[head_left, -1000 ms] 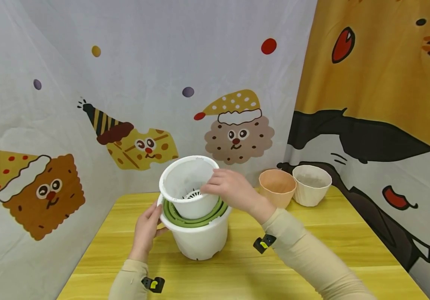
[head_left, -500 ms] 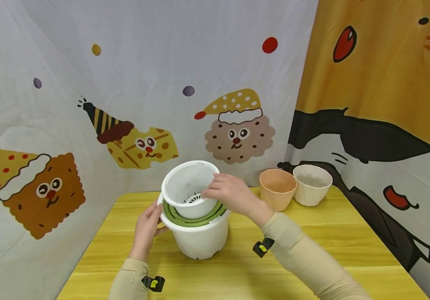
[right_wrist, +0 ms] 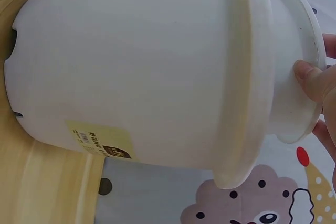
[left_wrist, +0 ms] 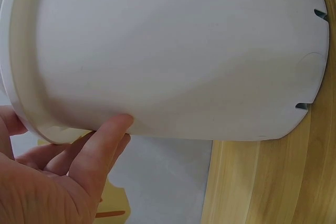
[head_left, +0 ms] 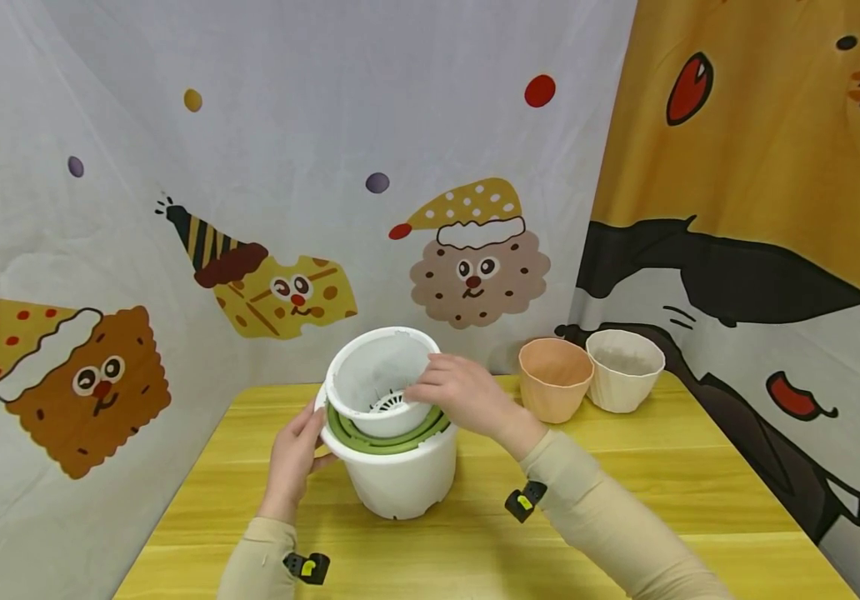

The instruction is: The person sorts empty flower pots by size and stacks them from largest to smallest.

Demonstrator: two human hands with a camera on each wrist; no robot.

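A large white plastic flower pot [head_left: 403, 479] stands on the wooden table. Nested inside are green pots [head_left: 388, 447], of which only the rims show. A smaller white pot [head_left: 381, 425] with a slotted bottom sits partly sunk in the green ones, its rim well above theirs. My left hand [head_left: 295, 454] grips the large pot's rim at the left; in the left wrist view its fingers [left_wrist: 102, 153] lie under the rim against the wall. My right hand [head_left: 471, 396] pinches the small pot's right rim, with the thumb [right_wrist: 310, 77] outside in the right wrist view.
A peach pot [head_left: 556, 387] and a cream fluted pot [head_left: 625, 379] stand side by side at the table's back right. Printed cloth [head_left: 295, 167] hangs behind the table [head_left: 550, 550] and along its right. A yellow label [right_wrist: 100, 141] is on the large pot's wall.
The small white pot has sunk a little deeper into the green pots, and my right hand has come down with it. My left hand and the large pot have stayed put.
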